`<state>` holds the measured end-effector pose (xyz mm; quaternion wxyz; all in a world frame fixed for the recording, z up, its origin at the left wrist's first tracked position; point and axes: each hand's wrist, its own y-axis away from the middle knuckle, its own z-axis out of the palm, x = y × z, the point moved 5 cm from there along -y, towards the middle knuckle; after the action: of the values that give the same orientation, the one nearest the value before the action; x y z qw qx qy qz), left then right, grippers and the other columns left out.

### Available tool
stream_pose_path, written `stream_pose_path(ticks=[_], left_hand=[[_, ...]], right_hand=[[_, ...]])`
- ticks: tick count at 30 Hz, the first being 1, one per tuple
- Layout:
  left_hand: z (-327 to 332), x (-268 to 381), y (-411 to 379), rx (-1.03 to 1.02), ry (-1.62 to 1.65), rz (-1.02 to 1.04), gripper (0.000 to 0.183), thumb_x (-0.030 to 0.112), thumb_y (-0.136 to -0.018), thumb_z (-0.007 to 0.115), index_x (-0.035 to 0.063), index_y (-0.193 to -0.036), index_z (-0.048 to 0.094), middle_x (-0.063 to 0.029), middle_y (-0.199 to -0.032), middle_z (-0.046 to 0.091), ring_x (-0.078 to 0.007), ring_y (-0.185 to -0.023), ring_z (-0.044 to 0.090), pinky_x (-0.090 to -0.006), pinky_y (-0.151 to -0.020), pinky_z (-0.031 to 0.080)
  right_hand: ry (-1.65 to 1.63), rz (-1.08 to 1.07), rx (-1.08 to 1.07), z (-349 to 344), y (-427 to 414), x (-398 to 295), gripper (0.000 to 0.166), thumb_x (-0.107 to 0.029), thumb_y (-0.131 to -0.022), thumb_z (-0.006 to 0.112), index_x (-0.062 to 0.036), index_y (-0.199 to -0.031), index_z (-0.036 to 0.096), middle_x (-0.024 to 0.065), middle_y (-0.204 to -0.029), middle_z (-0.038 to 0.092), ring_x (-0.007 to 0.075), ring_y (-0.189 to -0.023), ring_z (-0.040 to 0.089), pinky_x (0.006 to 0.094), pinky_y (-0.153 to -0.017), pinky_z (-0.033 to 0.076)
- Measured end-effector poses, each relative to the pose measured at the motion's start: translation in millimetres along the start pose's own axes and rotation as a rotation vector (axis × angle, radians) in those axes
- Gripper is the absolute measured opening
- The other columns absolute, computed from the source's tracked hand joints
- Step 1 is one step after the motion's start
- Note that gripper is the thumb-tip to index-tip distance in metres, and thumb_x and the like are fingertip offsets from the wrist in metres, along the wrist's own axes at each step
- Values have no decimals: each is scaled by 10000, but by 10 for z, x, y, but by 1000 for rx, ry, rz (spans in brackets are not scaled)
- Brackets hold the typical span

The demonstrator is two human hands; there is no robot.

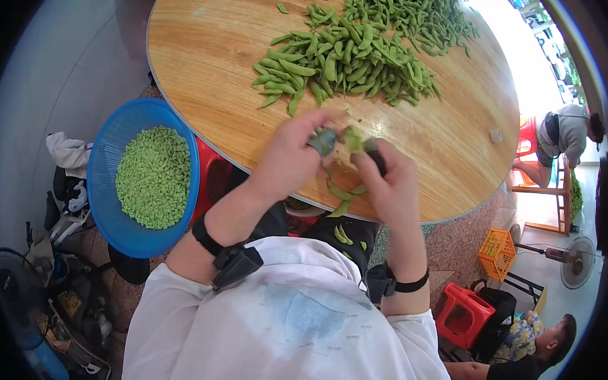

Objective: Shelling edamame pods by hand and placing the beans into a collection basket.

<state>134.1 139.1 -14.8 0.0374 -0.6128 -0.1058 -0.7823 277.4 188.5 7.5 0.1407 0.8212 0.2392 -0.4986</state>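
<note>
Both hands are raised over the near edge of a round wooden table (pixel 208 61). A green bean pod (pixel 352 139) is pinched in my right hand (pixel 392 178), its fingers partly wrapped in something dark. My left hand (pixel 290 154), with a greenish wrap on the thumb, is just left of the pod; motion blur hides whether it holds anything. Beyond them lies a heap of green bean pods (pixel 348 61), with another pile behind it. A few pods (pixel 340 191) lie at the table edge, others on my lap. Shelled green beans (pixel 156 180) fill much of a blue plastic basket (pixel 101 183) at left.
A small white cup (pixel 495 135) stands near the table's right side. Red plastic stools (pixel 463 316), an orange crate (pixel 496 253) and a standing fan (pixel 577 262) are at right, with other people seated there. Another fan and assorted items crowd the lower left floor.
</note>
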Motion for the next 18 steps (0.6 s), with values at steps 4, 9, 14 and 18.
stream_pose_path(ticks=[4, 9, 14, 18], left_hand=[[-391, 102, 65, 108, 205, 54, 274, -23, -850, 444, 51, -1080, 573, -7, -875, 570, -41, -612, 441, -165, -495, 328], [-389, 85, 173, 117, 88, 53, 261, -40, -814, 514, 43, -1039, 618, -4, -847, 573, -84, -697, 521, -191, -612, 398], [-142, 136, 256, -41, -410, 326, 323, -20, -770, 601, 57, -1083, 610, -23, -809, 583, -145, -755, 558, -281, -668, 450], [24, 73, 220, -47, -590, 385, 337, 12, -693, 650, 43, -1027, 627, -95, -789, 571, -211, -722, 571, -289, -636, 451]], right_hand=[[160, -146, -621, -16, 128, -168, 252, -244, -785, 663, -6, -773, 579, 121, -566, 523, 229, -485, 488, 315, -484, 394], [571, -186, -100, 270, 37, -197, 245, -221, -762, 681, -5, -833, 588, 147, -626, 581, 283, -516, 540, 332, -504, 429], [541, -229, -37, 189, -81, -89, 220, -200, -769, 648, 1, -821, 578, 160, -611, 591, 254, -530, 589, 339, -493, 450], [11, 119, -47, 54, -89, 71, 178, -143, -772, 621, 29, -773, 576, 55, -563, 534, 86, -500, 455, 261, -469, 385]])
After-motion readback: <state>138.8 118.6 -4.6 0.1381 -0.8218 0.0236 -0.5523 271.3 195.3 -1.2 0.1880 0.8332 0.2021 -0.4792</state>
